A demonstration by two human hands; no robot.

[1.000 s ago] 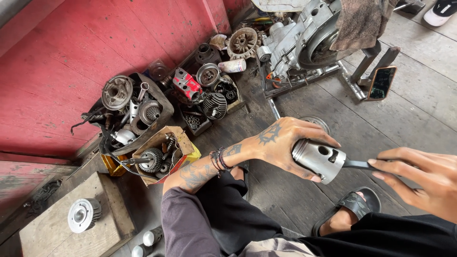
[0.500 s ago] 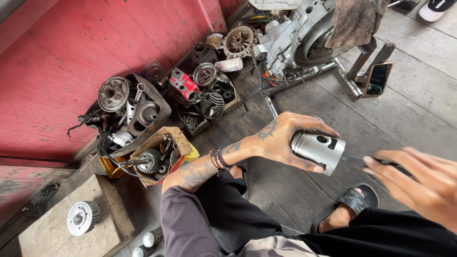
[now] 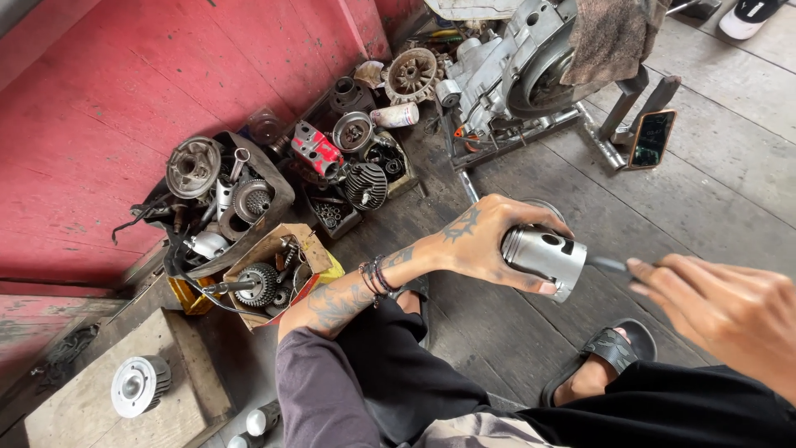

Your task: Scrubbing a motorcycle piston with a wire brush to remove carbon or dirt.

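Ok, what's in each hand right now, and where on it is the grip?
Left hand wraps the metal piston around its cylindrical side. Right hand pinches a thin dark tool by its near end.

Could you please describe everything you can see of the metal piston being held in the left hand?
The piston is a short silvery metal cylinder, dull and slightly smudged, lying on its side in the air above the plank floor. Ring grooves circle the end near the palm, and a dark round pin hole shows in its side. The left hand wraps over it from above, thumb beneath. A thin dark tool, held by the blurred right hand, meets its open end.
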